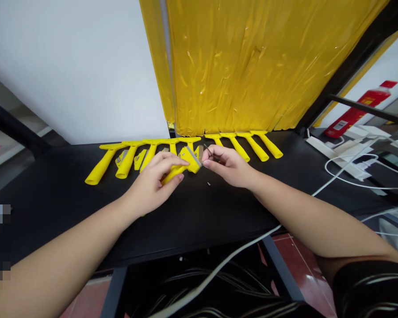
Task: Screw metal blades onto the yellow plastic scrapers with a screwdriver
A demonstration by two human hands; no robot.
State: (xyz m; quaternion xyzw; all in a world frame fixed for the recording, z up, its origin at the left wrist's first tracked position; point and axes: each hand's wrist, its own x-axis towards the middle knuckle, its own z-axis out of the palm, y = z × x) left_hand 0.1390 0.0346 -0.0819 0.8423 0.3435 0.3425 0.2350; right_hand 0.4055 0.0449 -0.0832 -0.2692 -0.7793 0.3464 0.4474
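My left hand [154, 180] is closed around the handle of a yellow scraper [188, 159], whose wide head has a metal strip along its edge and small screws. At that edge my right hand [230, 167] pinches a thin dark tool [208, 150], its exact kind unclear. The right fingertips are close to the metal strip; whether they touch it is hard to see. Behind both hands lies a row of yellow T-shaped handles [128, 162], partly covered by the hands. Several smaller yellow scraper heads [139, 159] with metal parts rest between them.
A tiny pale piece [208, 183] lies on the black tabletop [199, 221]. White cables [239, 251] cross the right side and hang over the front edge. White adapters [361, 170] and a red bottle [361, 108] stand at the right. Yellow film [252, 66] and a white panel [86, 66] rise behind.
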